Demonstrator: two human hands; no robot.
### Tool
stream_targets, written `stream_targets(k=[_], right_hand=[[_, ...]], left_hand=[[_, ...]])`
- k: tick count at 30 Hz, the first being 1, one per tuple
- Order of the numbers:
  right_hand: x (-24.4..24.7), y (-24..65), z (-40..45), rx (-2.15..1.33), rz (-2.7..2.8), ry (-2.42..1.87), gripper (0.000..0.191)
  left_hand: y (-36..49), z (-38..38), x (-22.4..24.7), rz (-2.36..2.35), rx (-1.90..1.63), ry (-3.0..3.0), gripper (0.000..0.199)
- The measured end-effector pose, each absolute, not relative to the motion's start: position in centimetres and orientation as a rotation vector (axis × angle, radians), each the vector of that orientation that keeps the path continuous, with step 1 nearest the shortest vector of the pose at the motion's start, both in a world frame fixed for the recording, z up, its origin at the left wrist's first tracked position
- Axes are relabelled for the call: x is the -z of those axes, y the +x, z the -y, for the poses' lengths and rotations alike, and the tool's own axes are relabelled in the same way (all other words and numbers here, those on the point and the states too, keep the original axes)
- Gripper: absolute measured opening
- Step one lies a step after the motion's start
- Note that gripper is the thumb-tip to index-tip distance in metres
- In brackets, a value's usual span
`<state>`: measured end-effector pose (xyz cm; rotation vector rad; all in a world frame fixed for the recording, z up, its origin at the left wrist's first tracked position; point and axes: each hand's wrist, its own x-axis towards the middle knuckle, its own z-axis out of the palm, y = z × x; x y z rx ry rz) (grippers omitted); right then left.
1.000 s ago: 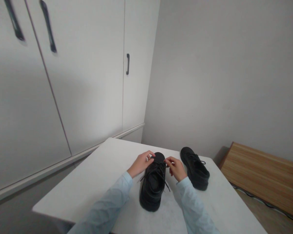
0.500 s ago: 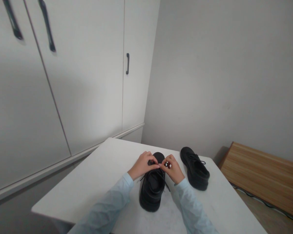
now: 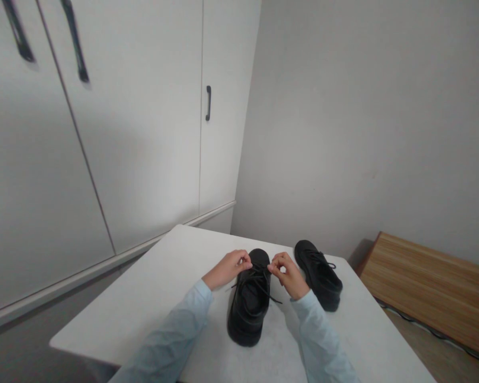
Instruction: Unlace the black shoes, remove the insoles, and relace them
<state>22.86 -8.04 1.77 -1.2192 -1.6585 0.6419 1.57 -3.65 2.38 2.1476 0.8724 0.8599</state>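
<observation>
A black lace-up shoe [image 3: 245, 319] stands on the white table [image 3: 155, 298], its toe pointing away from me and its heel nearest. My left hand [image 3: 233, 264] is at the left of its lacing, thumb and fingertips pinched on a black lace. On the other side, my right hand [image 3: 285, 271] pinches a lace as well. Between the two hands the laces [image 3: 259, 272] cross over the shoe's front, and loose ends hang out to both sides.
A second black shoe [image 3: 321, 279], laced, stands at the right back of the table. White cabinets [image 3: 143, 133] with dark handles rise at the left, a grey wall behind. A wooden board [image 3: 431, 287] lies at the right.
My hands have moved apart from above the middle of the lacing, the left one to the left and the right one to the right. More of the laces now shows.
</observation>
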Motion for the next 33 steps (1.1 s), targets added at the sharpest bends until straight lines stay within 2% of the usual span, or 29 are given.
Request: stream_targets(k=[6,11,17,20,24,33], right_hand=[[-2.2,24.0,8.3,-1.112,1.48,-1.196,0.036],[-2.3,23.2,8.5,-1.27,1.393,-1.147,0.038],[-2.6,21.8,8.3,-1.012,1.444,-1.306,0.038],[-2.3,21.1,8.0,-0.819,1.559,-1.307,0.042],[-1.5,20.6,7.6,-0.64,1.681,-1.302,0.037],[-1.5,20.6,7.5,-0.548,1.69,-1.235,0.027]], left_hand=[[1.3,3.6,-2.2,-0.727,-0.821,1.813,0.024],[1.7,4.2,-2.3,-0.662,-0.748,1.53,0.03],[2.5,4.5,-2.5,-0.774,-0.775,1.636,0.031],[2.8,4.4,-2.3,-0.769,-0.836,1.782,0.026],[3.2,4.5,-2.0,-0.835,-0.891,1.888,0.017],[3.3,4.6,-2.2,-0.883,-0.943,1.962,0.015]])
